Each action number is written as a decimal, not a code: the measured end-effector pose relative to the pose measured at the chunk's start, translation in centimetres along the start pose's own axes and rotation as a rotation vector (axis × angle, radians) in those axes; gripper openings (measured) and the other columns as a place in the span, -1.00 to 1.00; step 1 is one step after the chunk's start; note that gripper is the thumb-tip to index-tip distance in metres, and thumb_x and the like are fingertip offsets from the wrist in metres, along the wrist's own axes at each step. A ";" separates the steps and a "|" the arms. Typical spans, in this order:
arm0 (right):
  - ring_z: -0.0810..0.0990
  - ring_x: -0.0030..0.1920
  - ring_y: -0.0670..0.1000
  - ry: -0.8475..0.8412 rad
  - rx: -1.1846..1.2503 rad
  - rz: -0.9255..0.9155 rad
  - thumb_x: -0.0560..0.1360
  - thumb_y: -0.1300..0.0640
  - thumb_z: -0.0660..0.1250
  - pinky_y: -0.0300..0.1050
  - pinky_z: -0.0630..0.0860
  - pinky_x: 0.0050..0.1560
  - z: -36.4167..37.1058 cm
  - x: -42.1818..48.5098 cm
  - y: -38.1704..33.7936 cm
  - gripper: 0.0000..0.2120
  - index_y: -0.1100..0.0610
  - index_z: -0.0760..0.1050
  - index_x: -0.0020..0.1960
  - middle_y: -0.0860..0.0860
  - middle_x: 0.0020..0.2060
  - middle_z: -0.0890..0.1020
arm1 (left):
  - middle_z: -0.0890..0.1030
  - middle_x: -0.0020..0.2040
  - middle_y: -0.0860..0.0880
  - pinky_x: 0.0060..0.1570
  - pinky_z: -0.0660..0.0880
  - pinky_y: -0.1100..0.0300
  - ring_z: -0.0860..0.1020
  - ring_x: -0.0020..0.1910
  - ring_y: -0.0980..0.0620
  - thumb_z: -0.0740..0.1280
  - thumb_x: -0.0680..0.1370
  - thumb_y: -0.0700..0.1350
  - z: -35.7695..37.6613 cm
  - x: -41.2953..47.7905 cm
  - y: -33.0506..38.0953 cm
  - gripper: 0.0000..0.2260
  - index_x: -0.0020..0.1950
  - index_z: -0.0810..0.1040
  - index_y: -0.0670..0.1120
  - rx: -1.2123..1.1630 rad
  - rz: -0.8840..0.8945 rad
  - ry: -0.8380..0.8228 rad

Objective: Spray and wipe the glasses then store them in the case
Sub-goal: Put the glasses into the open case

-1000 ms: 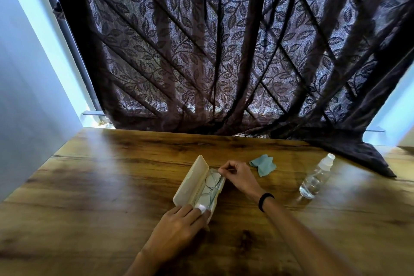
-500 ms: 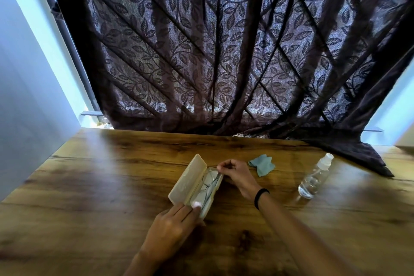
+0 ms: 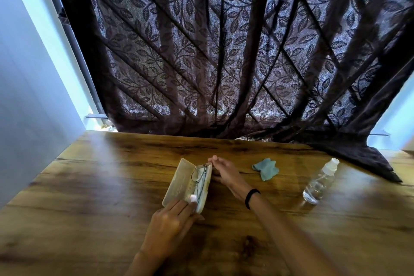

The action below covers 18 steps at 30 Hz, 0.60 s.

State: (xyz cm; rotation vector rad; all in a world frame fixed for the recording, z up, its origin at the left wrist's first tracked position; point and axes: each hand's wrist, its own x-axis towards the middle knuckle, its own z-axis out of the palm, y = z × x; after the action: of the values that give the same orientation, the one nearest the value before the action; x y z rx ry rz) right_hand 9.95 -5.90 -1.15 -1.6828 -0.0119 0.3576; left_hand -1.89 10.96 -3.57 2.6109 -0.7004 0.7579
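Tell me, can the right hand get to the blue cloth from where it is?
Probably yes. The cloth lies on the bare table just right of the right hand, with nothing between them. The bottle stands farther right, out of the way.

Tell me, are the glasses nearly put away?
Nearly. Done, it seems: the cloth and bottle sit aside on the table, and the glasses lie in the open case. In hand: the left hand rests on the case's near end; the right hand is at its far end, by the glasses. Left: shut the lid.
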 end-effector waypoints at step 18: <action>0.54 -0.09 -0.02 0.606 -0.592 -0.300 0.45 0.18 0.37 -0.23 0.44 -0.12 -11.9 -4.4 2.7 -0.84 0.17 0.50 0.02 0.03 -0.06 0.58 | 0.69 -0.11 -0.04 -0.24 0.60 0.20 0.64 -0.12 0.07 0.20 0.55 0.08 -1.1 4.4 1.6 -0.66 -0.05 0.66 -0.11 -0.061 0.031 0.048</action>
State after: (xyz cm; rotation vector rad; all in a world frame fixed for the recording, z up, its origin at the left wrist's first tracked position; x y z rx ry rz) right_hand 8.14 -18.75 -1.57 -2.2762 0.0852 -0.4331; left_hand 0.12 8.51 0.09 2.5241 -0.7396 0.7936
